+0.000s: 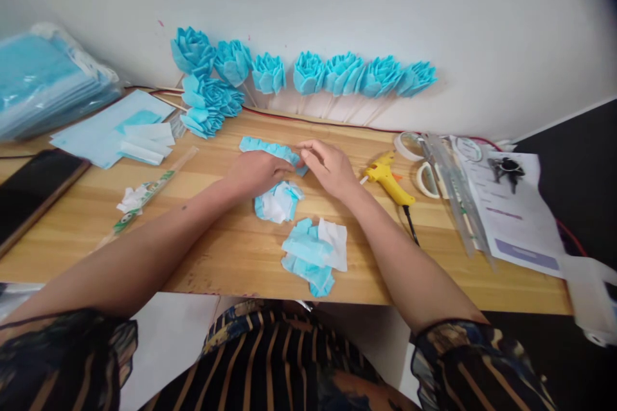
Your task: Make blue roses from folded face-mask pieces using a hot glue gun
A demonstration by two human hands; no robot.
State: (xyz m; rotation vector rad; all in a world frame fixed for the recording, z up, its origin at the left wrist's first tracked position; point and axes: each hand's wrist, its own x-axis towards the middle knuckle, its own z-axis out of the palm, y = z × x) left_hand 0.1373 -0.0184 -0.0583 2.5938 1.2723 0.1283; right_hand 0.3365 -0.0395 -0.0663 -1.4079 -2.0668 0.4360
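Observation:
My left hand and my right hand meet over the middle of the table. Between their fingertips is a small blue fabric petal, which both hands pinch; it is partly hidden. Just behind my left hand lies a row of folded blue petals, its right end close to my fingers. In front of the hands are a pile of blue and white petals and, nearer the table edge, a looser pile of blue and white pieces.
Finished blue flowers on sticks lean along the wall. A yellow glue gun lies at right, near tape rolls and a paper sheet. Blue sheets, a plastic-wrapped stack and a phone are at left.

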